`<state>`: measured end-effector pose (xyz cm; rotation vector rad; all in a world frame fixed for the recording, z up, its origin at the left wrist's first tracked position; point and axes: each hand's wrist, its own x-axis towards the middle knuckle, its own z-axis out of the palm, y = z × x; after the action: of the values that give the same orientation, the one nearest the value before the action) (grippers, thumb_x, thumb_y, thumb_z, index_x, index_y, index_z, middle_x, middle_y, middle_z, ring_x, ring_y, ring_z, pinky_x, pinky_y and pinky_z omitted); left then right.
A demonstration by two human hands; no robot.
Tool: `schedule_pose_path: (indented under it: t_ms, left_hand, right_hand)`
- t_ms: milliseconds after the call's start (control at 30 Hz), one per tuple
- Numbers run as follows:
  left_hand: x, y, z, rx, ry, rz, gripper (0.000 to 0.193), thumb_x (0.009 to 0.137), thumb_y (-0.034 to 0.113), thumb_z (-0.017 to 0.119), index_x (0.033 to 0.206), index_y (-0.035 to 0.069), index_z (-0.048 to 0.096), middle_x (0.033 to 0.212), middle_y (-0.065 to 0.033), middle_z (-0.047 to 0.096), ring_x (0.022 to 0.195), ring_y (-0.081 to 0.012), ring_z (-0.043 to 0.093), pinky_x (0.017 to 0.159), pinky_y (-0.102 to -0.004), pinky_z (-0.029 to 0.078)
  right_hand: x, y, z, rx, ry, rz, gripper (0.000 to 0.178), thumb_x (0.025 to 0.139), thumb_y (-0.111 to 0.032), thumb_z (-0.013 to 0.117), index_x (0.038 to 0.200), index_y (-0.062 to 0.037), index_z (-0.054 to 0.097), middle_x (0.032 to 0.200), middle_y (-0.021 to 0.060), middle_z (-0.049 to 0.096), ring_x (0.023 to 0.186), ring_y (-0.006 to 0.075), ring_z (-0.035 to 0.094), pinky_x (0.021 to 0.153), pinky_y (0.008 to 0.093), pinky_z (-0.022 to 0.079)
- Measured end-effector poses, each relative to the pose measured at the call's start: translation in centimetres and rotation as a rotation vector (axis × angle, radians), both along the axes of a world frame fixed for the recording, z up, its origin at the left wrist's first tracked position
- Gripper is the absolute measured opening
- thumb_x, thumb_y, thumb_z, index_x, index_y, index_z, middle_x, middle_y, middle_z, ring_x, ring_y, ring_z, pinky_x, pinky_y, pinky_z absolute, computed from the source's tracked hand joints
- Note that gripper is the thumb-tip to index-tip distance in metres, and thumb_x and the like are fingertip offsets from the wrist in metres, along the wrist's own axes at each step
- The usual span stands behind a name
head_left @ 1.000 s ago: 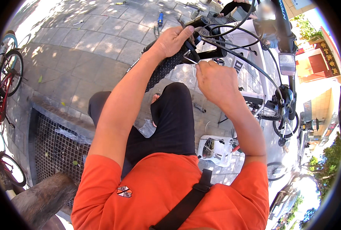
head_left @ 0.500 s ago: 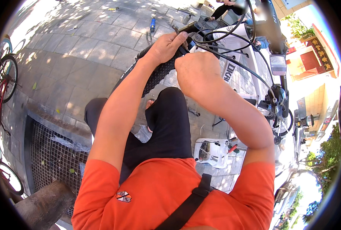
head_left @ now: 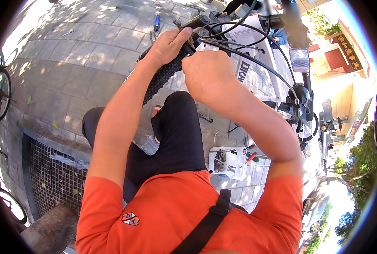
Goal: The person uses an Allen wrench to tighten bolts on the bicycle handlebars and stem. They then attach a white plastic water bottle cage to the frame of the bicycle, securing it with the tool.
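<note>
In front of me stands a white-framed bicycle [head_left: 251, 36], its knobby black tyre [head_left: 165, 78] passing below my hands. My left hand [head_left: 167, 45] is closed near the top of the wheel by the fork, thumb stretched along the upper side; what its fingers grip is mostly hidden. Just right of it, my right hand [head_left: 207, 70] makes a fist, knuckles up. A small dark part shows between the two hands, but what the right fist holds is out of sight. Black cables [head_left: 256, 55] loop beside the right hand, and a clear reflector [head_left: 300, 59] sits farther right.
A white tool case [head_left: 228, 163] with a red-handled tool [head_left: 251, 157] lies right of my knee. Beyond the wheel, a blue-handled tool [head_left: 157, 23] rests on the paving. At left are a metal grate [head_left: 48, 178], a trunk [head_left: 52, 228] and parked bicycles [head_left: 0, 97]. Another person is partly visible beyond the frame.
The whole view has shifted slightly, so hands, bicycle and ground appear farther left and a little higher. Both hands keep nearly the same closed pose at the fork.
</note>
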<state>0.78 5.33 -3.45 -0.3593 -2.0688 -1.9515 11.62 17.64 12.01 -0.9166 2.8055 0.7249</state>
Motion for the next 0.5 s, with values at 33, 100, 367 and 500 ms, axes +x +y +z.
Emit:
schedule_pose_path:
  t_ms: [33, 100, 367, 500]
  left_hand:
    - [0.7, 0.2, 0.7, 0.011, -0.044, -0.008, 0.064, 0.104, 0.063, 0.057, 0.094, 0.001, 0.074, 0.078, -0.0017, 0.064, 0.074, -0.0109, 0.056, 0.072, -0.0286, 0.050]
    - [-0.6, -0.3, -0.6, 0.023, -0.068, 0.014, 0.066, 0.106, 0.060, 0.053, 0.097, -0.002, 0.073, 0.075, -0.0059, 0.063, 0.074, -0.0153, 0.055, 0.073, -0.0321, 0.050]
    - [-0.2, 0.2, -0.3, -0.058, -0.019, 0.059, 0.068, 0.109, 0.058, 0.047, 0.094, -0.003, 0.073, 0.066, -0.0042, 0.052, 0.067, -0.0145, 0.049, 0.063, -0.0350, 0.044]
    - [0.4, 0.1, 0.0, -0.051, -0.039, 0.075, 0.063, 0.110, 0.053, 0.049, 0.092, -0.003, 0.072, 0.071, -0.0104, 0.062, 0.072, -0.0185, 0.057, 0.070, -0.0368, 0.049]
  right_hand:
    - [0.1, -0.5, 0.7, 0.007, -0.026, -0.006, 0.012, 0.082, -0.011, 0.072, 0.090, -0.0077, 0.081, 0.091, 0.0129, 0.079, 0.089, 0.0289, 0.079, 0.073, 0.0412, 0.062]
    - [0.3, -1.6, 1.3, 0.062, 0.000, -0.009, 0.014, 0.079, -0.010, 0.075, 0.092, -0.0072, 0.082, 0.093, 0.0122, 0.079, 0.091, 0.0296, 0.079, 0.074, 0.0423, 0.063]
    - [0.3, 4.0, -1.3, -0.188, 0.001, -0.046, 0.015, 0.081, -0.013, 0.071, 0.090, -0.0019, 0.076, 0.088, 0.0171, 0.077, 0.082, 0.0330, 0.078, 0.070, 0.0429, 0.061]
    - [0.1, 5.7, -4.0, -0.355, 0.108, 0.053, 0.015, 0.079, -0.010, 0.069, 0.091, -0.0022, 0.074, 0.088, 0.0174, 0.075, 0.079, 0.0334, 0.076, 0.069, 0.0427, 0.060]
